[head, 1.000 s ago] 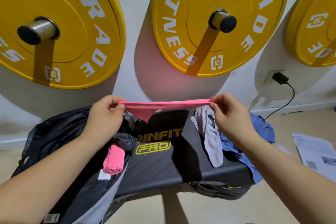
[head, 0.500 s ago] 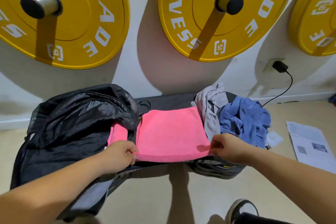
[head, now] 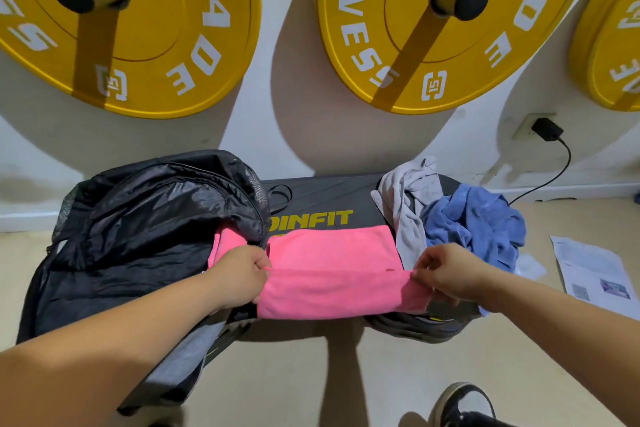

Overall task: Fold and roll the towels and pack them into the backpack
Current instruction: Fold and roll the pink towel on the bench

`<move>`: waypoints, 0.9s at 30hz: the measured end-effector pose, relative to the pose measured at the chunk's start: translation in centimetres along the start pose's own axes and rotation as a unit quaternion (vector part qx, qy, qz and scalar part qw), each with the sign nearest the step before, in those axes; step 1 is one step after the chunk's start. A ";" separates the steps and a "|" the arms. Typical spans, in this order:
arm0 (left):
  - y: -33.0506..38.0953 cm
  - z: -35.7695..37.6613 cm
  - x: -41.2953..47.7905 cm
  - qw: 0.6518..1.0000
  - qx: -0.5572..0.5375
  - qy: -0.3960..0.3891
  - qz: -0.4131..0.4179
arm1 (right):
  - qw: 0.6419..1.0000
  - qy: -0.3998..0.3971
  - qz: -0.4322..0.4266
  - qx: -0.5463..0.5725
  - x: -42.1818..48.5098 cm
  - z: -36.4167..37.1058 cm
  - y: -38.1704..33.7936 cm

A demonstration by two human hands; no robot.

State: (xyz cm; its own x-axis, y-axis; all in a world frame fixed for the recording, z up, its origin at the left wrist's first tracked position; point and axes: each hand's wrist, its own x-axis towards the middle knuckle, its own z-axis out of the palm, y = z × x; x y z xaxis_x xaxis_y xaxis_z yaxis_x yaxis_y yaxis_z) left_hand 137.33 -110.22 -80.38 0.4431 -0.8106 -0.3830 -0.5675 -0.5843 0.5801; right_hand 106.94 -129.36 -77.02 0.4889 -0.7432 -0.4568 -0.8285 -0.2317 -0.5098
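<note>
Pink microfibre towel (head: 329, 288) lies flat on black padded table (head: 329, 191), reaching its front edge. Left hand (head: 242, 274) and right hand (head: 446, 274) each pinch a raised fold at its ends, fingers (head: 420, 270) curled tight on cloth. Risks: uneven pull skews the fold; towel slides off the front edge; crumpled grey towel (head: 405, 211) at the right end snags.

Brightly lit from above, with broad soft shadows under the yellow plates (head: 145, 55) on the wall (head: 287, 135). Bowed by wide-angle distortion toward the edges. Mostly sharp, slightly soft at the bottom corners.
</note>
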 end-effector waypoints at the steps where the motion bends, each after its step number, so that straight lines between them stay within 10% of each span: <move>1: 0.2 -0.1 0.8 0.999 0.027 0.033 0.014 | 1.000 0.012 -0.004 -0.006 0.9 -0.1 -0.4; 19: 5.6 2.3 9.4 0.846 0.524 0.061 0.081 | 0.976 0.130 -0.064 -0.161 15.5 2.9 -0.1; 27: 2.5 2.9 12.8 0.901 0.414 -0.009 0.129 | 0.951 0.102 -0.164 -0.243 16.3 4.3 -1.7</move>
State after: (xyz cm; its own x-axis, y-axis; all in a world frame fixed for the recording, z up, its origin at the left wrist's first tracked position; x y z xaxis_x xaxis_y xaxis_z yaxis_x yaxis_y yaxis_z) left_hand 139.53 -122.14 -85.94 0.2149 -0.9198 -0.3283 -0.9766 -0.1991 -0.0815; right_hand 117.47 -138.39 -86.70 0.7211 -0.6754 -0.1545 -0.6926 -0.6981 -0.1814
